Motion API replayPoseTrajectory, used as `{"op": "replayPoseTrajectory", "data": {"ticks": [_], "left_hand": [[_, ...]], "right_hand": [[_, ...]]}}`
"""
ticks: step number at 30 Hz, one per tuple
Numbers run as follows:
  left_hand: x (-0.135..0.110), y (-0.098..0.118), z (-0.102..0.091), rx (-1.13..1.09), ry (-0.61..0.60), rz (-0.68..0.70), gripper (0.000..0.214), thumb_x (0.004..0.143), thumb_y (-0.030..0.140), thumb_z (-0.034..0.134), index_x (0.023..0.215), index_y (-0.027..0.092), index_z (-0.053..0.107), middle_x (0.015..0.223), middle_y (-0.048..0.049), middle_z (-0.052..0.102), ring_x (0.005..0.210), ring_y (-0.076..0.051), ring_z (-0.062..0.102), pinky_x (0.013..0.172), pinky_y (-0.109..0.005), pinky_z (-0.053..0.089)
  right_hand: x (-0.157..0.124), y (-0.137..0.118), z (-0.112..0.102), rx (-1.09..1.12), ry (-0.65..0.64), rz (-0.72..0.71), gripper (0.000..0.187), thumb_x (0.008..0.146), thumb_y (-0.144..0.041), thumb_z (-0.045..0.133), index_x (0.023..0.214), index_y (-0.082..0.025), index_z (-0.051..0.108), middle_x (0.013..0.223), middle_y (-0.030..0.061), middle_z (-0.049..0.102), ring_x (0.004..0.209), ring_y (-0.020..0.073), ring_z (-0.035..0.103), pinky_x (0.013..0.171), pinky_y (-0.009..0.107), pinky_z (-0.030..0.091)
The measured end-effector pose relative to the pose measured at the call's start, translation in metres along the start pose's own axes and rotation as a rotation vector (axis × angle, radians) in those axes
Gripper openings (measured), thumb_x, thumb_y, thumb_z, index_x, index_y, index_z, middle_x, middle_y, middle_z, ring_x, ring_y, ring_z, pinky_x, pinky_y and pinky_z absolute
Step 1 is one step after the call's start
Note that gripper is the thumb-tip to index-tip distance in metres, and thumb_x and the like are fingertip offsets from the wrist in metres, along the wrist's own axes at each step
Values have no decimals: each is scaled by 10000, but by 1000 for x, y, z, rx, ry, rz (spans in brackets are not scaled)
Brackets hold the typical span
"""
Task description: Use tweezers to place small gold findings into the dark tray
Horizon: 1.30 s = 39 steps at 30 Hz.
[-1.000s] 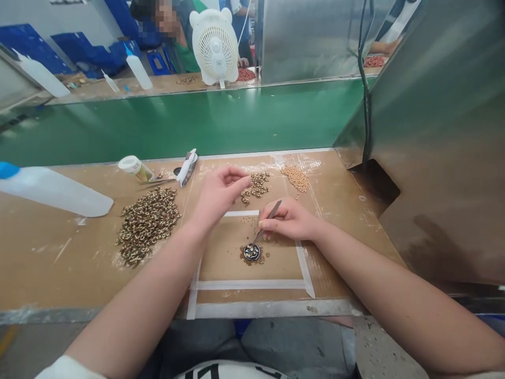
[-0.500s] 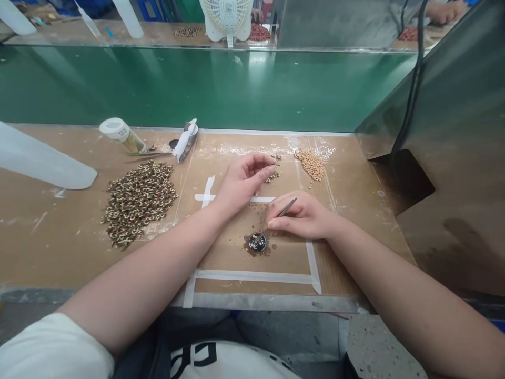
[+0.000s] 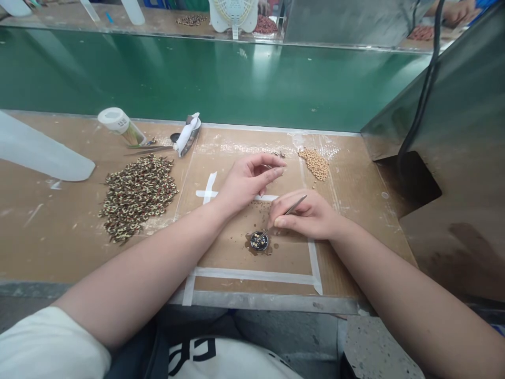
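My right hand (image 3: pixel 302 213) grips slim metal tweezers (image 3: pixel 295 204), their lower end down in a small round dish (image 3: pixel 259 241) of dark liquid. Several pale beads show in that dish, and wet brown spots surround it. Farther from me, my left hand (image 3: pixel 252 181) has its thumb and fingertips close together over a small heap of tiny pieces (image 3: pixel 278 154), mostly hidden by the fingers. Whatever is between those fingertips is too small to make out. Just right of this heap lies a pile of round tan beads (image 3: pixel 314 164).
A large pile of small patterned pieces (image 3: pixel 138 197) lies left. Behind it are a lidded jar (image 3: pixel 120 125) and a white packet (image 3: pixel 187 136). A white tapered object (image 3: pixel 43 150) juts in from the left. A metal panel (image 3: pixel 457 173) with a black cable (image 3: pixel 424 89) stands right.
My left hand has shifted slightly right, covering more of the small heap. My right hand keeps the tweezers in the dish. The whole view has moved a little.
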State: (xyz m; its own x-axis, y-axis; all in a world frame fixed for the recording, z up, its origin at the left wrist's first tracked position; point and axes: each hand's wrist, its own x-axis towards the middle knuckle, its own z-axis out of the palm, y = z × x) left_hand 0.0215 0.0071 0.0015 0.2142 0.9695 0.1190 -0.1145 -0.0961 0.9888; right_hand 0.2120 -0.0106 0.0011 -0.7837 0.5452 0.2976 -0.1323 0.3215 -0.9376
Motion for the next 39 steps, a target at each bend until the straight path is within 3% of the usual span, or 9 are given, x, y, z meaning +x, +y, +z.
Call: {"op": "replayPoseTrajectory", "data": {"ticks": [6,14,23,30,34,39], "left_hand": [[0,-2,-1,-82,36,-32,196,793,328,897,937,213,831,937,-31,763,560,-73,552,460,-203,445],[1,-8,-5,-68,49,-39,210,795,319,913,978,239,847,963,-31,773,621,-84,554,492,-199,431],[1,-4,-3,-79,47,-62,210,772,307,925,941,214,842,964,-36,786,661,-84,591,552,-206,446],[1,-2,-2,-52,74,-107,221,770,322,917,936,212,821,853,-24,759,589,-82,567,478,-198,403],[1,-1,-1,-78,68,-131,264,777,339,909,962,193,791,888,-54,790,617,-100,637,463,-186,412],[-3,1,-2,7,40,-180,251,846,354,867,1024,204,775,956,-74,823,603,-108,682,464,-191,448]], "right_hand": [[-3,3,-8,139,304,-50,250,1009,-346,729,870,-151,801,667,32,734,562,134,692,564,243,576],[-1,0,-1,-72,82,38,309,1009,-358,713,780,-153,750,683,39,738,601,143,681,585,249,542],[0,0,-2,-84,49,39,335,1024,-383,690,785,-153,733,690,35,725,606,139,660,594,250,524],[0,-1,1,-28,70,66,326,998,-400,727,774,-164,745,688,37,736,604,145,673,573,253,542],[0,0,-4,88,270,34,314,977,-438,757,813,-170,773,676,35,742,569,149,688,548,268,574],[3,3,-19,105,811,-63,360,943,-548,775,806,-216,753,634,8,679,538,143,632,518,278,539]]}}
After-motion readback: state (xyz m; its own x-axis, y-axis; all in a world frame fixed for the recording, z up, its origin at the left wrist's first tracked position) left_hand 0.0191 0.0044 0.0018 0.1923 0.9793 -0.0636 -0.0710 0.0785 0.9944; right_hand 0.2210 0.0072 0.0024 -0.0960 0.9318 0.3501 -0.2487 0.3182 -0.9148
